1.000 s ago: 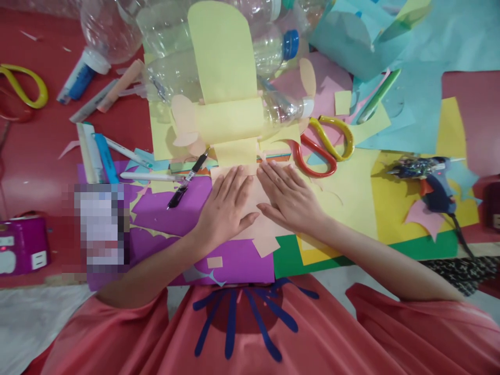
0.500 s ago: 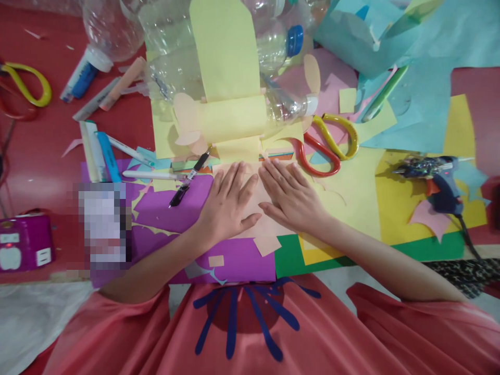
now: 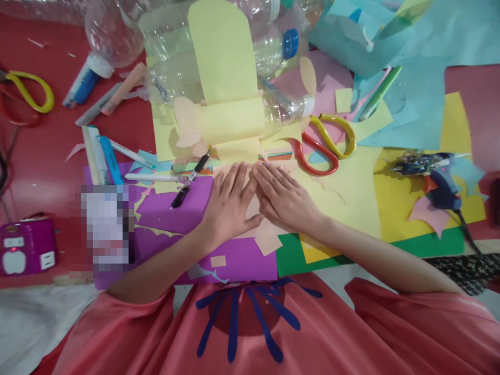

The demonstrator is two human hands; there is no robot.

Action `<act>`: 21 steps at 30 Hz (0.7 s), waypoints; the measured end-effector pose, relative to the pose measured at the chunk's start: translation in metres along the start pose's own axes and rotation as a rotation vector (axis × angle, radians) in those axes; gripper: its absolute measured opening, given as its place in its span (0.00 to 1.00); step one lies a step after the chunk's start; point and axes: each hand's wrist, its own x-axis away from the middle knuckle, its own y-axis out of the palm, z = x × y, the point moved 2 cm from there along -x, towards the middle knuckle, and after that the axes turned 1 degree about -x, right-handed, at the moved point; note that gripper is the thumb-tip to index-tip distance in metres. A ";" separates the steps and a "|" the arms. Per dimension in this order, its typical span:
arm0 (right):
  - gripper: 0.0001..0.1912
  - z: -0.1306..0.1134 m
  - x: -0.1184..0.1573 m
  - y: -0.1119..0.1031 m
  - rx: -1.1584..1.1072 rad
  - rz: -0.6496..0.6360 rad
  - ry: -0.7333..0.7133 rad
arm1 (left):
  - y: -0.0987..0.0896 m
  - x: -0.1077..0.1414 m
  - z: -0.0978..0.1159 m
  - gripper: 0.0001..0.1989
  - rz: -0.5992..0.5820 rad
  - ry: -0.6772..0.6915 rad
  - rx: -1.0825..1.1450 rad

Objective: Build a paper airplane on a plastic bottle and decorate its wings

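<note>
Both hands lie palm down on a pale peach sheet of paper (image 3: 253,205), which they partly cover. My left hand (image 3: 230,205) is flat with its fingers spread, its thumb pointing right. Beside it my right hand (image 3: 287,200) rests flat, fingertips touching the left hand's index finger. Neither hand holds anything. Just beyond the fingertips is a pale yellow rolled paper piece (image 3: 234,119) with a long rounded flap (image 3: 222,52) and peach ovals at its side. A black pen (image 3: 191,179) lies left of my left hand, and a small peach scrap (image 3: 269,244) lies below the hands.
Red-and-yellow scissors (image 3: 324,146) lie right of centre, a glue gun (image 3: 441,182) farther right. Clear plastic bottles (image 3: 172,47) fill the back. Markers (image 3: 111,159), a pixelated object (image 3: 107,226) and a purple box (image 3: 29,246) are at left. Blue paper (image 3: 422,104) spreads at back right.
My right hand has shifted slightly left, so its fingertips now meet the left hand; its thumb has drawn in. My left hand has barely moved.
</note>
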 end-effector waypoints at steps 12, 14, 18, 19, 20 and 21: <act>0.33 0.003 -0.002 0.005 -0.012 -0.026 0.036 | 0.002 0.001 -0.001 0.39 -0.004 0.005 0.020; 0.33 0.003 -0.001 0.005 -0.006 -0.010 0.025 | 0.002 0.001 -0.002 0.39 -0.001 0.006 0.032; 0.33 0.003 -0.001 0.006 -0.013 -0.010 0.036 | 0.001 0.001 -0.003 0.39 0.022 0.010 0.021; 0.34 0.004 -0.001 0.006 -0.018 -0.016 0.044 | 0.001 0.001 -0.003 0.39 0.032 0.009 0.017; 0.34 0.004 -0.001 0.006 -0.020 -0.018 0.047 | 0.001 0.001 -0.003 0.40 0.042 0.006 0.015; 0.34 0.004 -0.001 0.006 -0.020 -0.016 0.046 | 0.001 0.001 -0.003 0.40 0.051 0.003 0.016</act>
